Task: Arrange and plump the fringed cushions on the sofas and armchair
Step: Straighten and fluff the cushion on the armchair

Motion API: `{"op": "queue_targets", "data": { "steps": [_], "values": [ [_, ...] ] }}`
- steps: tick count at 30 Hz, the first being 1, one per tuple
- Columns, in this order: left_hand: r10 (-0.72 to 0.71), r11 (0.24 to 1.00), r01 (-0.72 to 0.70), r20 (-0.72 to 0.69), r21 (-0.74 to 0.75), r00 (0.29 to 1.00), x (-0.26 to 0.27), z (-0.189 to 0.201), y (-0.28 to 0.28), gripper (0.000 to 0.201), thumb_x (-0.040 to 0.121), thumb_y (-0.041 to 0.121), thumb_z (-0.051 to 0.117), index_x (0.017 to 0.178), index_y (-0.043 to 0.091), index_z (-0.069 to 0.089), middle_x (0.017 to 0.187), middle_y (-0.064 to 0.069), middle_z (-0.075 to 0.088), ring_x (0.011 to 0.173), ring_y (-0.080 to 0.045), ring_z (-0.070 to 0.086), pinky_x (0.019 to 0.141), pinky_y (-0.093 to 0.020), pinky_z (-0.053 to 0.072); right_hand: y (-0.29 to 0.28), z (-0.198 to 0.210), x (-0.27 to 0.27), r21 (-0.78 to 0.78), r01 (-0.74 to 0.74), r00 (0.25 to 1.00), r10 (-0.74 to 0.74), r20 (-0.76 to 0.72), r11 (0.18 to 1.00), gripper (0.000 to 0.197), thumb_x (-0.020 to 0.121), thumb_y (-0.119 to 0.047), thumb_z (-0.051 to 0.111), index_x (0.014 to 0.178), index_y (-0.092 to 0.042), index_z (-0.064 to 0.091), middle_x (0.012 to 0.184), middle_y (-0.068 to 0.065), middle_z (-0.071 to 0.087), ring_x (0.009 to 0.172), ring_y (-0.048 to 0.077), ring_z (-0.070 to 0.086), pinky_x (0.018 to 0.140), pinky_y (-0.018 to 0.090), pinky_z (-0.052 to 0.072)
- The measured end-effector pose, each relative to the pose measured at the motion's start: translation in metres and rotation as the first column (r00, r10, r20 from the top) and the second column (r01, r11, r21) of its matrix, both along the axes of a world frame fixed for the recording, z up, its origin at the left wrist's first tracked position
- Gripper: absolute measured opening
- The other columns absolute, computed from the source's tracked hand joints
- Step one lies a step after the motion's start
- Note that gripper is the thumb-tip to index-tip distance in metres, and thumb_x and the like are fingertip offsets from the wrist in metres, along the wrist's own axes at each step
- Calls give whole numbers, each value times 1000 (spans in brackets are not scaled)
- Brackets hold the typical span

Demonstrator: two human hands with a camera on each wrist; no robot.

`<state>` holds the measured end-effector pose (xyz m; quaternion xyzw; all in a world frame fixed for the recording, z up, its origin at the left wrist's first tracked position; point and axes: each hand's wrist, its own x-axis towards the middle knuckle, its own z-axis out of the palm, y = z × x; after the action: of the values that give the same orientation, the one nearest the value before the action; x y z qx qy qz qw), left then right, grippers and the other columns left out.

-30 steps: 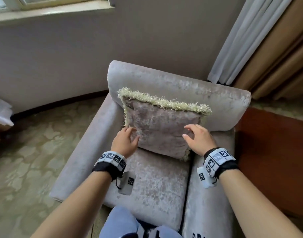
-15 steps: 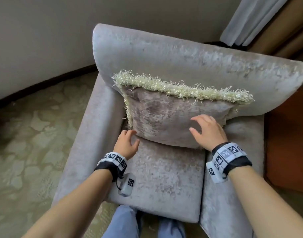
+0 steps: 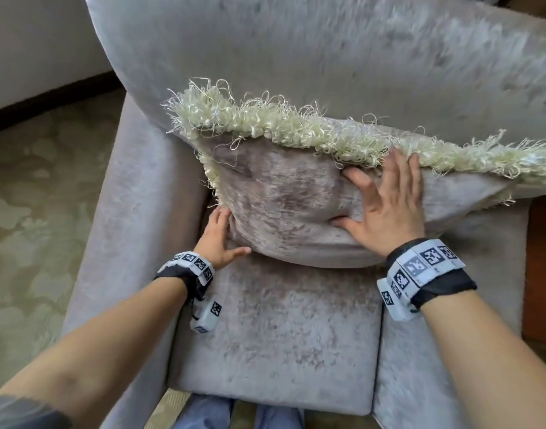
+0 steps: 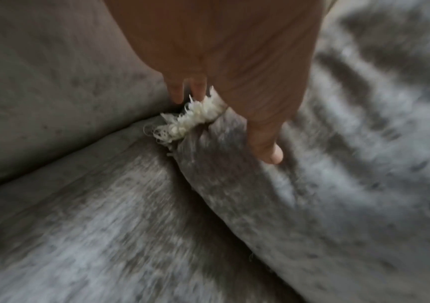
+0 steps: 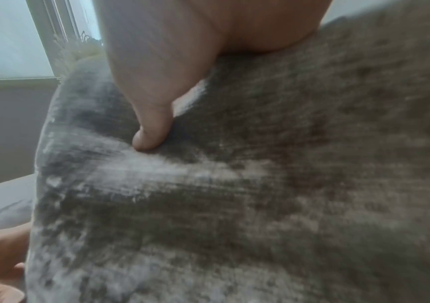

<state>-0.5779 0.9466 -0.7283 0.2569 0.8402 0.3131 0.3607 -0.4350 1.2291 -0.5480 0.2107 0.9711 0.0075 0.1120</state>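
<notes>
A grey velvet cushion with a pale green fringe leans against the backrest of the grey armchair. My right hand lies flat on the cushion's face with fingers spread and dents it. In the right wrist view the thumb digs into the cushion. My left hand holds the cushion's lower left corner. In the left wrist view its fingers reach behind the fringed corner and the thumb lies on the front.
The seat pad below the cushion is bare. Patterned carpet and a wall with dark skirting lie to the left. A brown wooden surface sits right of the armrest. My legs touch the seat's front.
The view has closed in on the chair. My right hand has slid up the cushion's face and flattened against it. My left hand has shifted to the lower left corner.
</notes>
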Motion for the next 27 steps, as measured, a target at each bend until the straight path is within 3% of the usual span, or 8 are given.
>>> {"op": "queue_targets", "data": {
  "steps": [3, 5, 8, 11, 14, 18, 22, 27],
  "values": [
    [-13, 1000, 13, -48, 15, 999, 5, -18, 13, 124, 55, 73, 74, 148, 10, 21, 145, -15, 35, 136, -29, 32, 115, -47, 28, 1, -6, 1, 45, 2, 1000, -2, 16, 999, 99, 69, -64, 72, 147, -17, 35, 155, 30, 11, 146, 34, 0, 117, 42, -17],
    [10, 1000, -10, -78, 2, 997, 6, -24, 24, 125, 54, 62, 81, 148, 7, 21, 142, -18, 37, 133, -33, 35, 113, -48, 29, 1, -7, -3, 48, -8, 1000, 9, -10, 999, 89, 70, -56, 75, 143, -21, 37, 152, 31, 18, 145, 38, 5, 118, 46, -13],
    [85, 996, -84, -49, 21, 995, 8, -34, 34, 112, 60, 32, 88, 146, 5, 21, 136, -18, 39, 127, -36, 43, 109, -44, 36, -4, -5, -8, 56, -58, 991, 65, -116, 997, 70, 67, -36, 79, 125, -27, 41, 137, 35, 38, 137, 49, 28, 119, 54, 4],
    [123, 992, -123, -82, 7, 989, 15, -35, 33, 95, 69, 15, 79, 146, 9, 24, 135, -16, 46, 118, -37, 54, 96, -40, 46, -7, -5, -4, 98, -70, 985, 84, -150, 993, 56, 70, -29, 71, 121, -22, 48, 125, 32, 47, 126, 49, 40, 115, 56, 12],
    [125, 992, -121, -155, 34, 980, 25, -22, 25, 85, 73, 12, 69, 146, 19, 25, 134, -11, 52, 115, -37, 56, 90, -37, 47, -8, -2, 4, 131, -117, 962, 145, -230, 984, 45, 72, -25, 66, 114, -17, 51, 108, 24, 51, 108, 41, 49, 109, 56, 24],
    [98, 995, -86, -235, 58, 967, 45, 16, 9, 78, 74, 12, 67, 141, 25, 29, 127, -7, 57, 110, -34, 57, 84, -31, 44, -5, 10, 29, 153, -85, 921, 136, -365, 985, 47, 69, -10, 63, 112, -17, 45, 94, 17, 46, 95, 33, 43, 101, 51, 28],
    [41, 997, -17, -345, 72, 938, 55, 66, 0, 77, 71, 19, 71, 140, 28, 37, 124, -4, 56, 109, -32, 59, 86, -44, 50, 6, 39, 65, 112, 27, 887, 27, -460, 993, 58, 56, 1, 66, 109, -14, 45, 90, 18, 44, 90, 29, 35, 95, 46, 25],
    [17, 998, 25, -602, 62, 798, 40, 166, 10, 80, 69, 16, 64, 142, 34, 37, 110, -9, 56, 92, -37, 60, 73, -46, 52, 24, 71, 97, -66, 215, 819, -217, -531, 974, 57, 62, -3, 70, 107, -19, 39, 100, 26, 49, 100, 39, 44, 93, 49, 29]
  ]
}}
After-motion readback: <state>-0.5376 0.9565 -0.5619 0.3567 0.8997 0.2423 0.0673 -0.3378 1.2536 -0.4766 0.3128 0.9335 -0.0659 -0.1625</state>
